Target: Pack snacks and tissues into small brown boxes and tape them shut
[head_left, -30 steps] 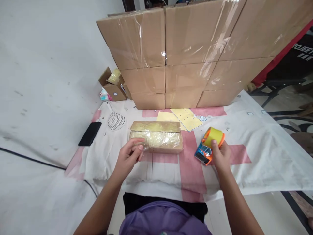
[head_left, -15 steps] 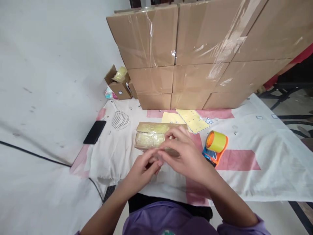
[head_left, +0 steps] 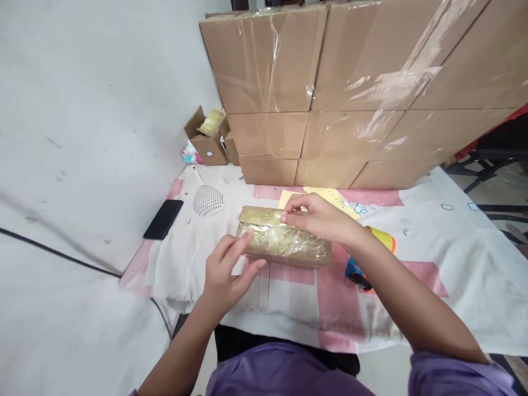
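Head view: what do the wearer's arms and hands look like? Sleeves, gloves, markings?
Left hand and right hand are bare: no gloves, rings or watches visible. Forearms uncovered, no markings or cables on them. A loose, creased purple sleeve shows on the right arm; the left arm's sleeve can't be made out properly at the frame edge.

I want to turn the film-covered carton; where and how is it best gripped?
Probably by the short ends of the carton, left hand from the left, right hand from the right: it lies lengthwise across, and its cardboard ends look firmer than the glossy film on top.
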### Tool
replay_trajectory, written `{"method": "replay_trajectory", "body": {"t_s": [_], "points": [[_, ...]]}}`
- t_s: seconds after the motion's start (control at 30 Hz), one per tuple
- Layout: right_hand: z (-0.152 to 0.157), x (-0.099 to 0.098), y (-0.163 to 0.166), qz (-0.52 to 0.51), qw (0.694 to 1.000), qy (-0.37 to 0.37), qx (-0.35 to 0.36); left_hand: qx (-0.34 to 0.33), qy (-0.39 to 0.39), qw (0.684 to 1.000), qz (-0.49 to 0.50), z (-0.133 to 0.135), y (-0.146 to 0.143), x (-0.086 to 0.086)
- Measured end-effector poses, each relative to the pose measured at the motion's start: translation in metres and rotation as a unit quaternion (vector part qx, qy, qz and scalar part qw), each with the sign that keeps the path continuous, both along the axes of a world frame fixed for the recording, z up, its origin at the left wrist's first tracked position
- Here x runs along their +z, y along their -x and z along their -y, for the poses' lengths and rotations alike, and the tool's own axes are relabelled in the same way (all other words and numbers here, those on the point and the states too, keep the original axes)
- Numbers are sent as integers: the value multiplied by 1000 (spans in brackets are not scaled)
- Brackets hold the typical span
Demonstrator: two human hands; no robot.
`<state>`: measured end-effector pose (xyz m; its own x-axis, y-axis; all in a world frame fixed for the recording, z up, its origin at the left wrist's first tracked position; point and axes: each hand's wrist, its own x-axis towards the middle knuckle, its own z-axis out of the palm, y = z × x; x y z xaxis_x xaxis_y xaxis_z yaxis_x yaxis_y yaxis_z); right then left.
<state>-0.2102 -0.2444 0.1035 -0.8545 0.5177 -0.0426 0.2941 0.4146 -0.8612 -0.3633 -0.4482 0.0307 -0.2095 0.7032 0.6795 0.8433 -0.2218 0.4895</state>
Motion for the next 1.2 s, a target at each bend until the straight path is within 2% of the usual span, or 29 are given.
{"method": "replay_trajectory", "body": {"t_s": [0.07, 0.13, 0.2, 0.3, 0.37, 0.43, 0.5, 0.57, 0.63, 0.73, 0.8, 0.9, 1.07, 1.2], "points": [[-2, -12, 11, 39, 999, -34, 5, -9, 25, 995, -95, -14, 0, -3], [3, -23, 18, 70, 989, -129, -2, -5, 57, 985, -160, -23, -2, -9], [9, -31, 22, 95, 964, -248, -19, 7, 79, 977, -195, -27, -5, -15], [-1, -34, 20, 129, 912, -374, -108, 15, 97, 973, -211, -25, -6, -20], [-30, -34, 6, 148, 880, -415, -176, 12, 97, 973, -210, -23, -5, -21], [-74, -35, -22, 163, 872, -416, -201, 7, 92, 974, -206, -22, -3, -22], [-121, -44, -62, 175, 895, -365, -187, 0, 87, 975, -205, -21, -1, -23], [-157, -61, -106, 189, 923, -289, -173, -2, 81, 975, -206, -21, 0, -25], [-177, -84, -143, 202, 933, -238, -177, -2, 76, 975, -210, -21, 0, -27], [-184, -122, -171, 215, 937, -211, -178, -1, 79, 973, -216, -23, 0, -27], [-184, -142, -175, 199, 942, -206, -177, 2, 80, 972, -219, -24, 0, -27], [-187, -161, -172, 160, 947, -207, -186, 6, 77, 971, -227, -27, -1, -25], [-188, -175, -167, 126, 946, -211, -209, 7, 75, 968, -240, -29, -4, -23], [-180, -168, -173, 77, 946, -210, -236, 8, 71, 968, -241, -29, -5, -23]]}}
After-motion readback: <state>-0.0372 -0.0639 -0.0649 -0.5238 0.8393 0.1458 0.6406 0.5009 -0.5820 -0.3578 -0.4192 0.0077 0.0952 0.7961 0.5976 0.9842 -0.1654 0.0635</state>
